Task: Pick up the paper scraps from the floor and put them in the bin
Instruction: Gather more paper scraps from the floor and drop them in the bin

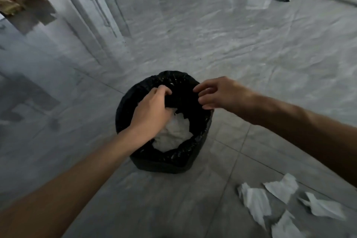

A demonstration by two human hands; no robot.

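1. Head view: bin (164,160) on floor (231,44), lined with black bag; white paper (173,131) already inside.
2. Left hand (150,112) over the bin, fingers curled on the bag's edge, it seems; right hand (218,92) half open, empty, at the rim.
3. Remaining: several scraps (255,201) on the floor, near right.

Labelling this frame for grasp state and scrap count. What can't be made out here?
Head view, the only one:
- Left hand: its fingers curl over the bin, so whether its grip holds paper is hidden.
- Right hand: motion blur; open or pinching the black liner is unclear.
- Paper in the bin: partly covered by the left hand; amount unknown.
- Floor scraps: cut off by the bottom edge; total uncountable.
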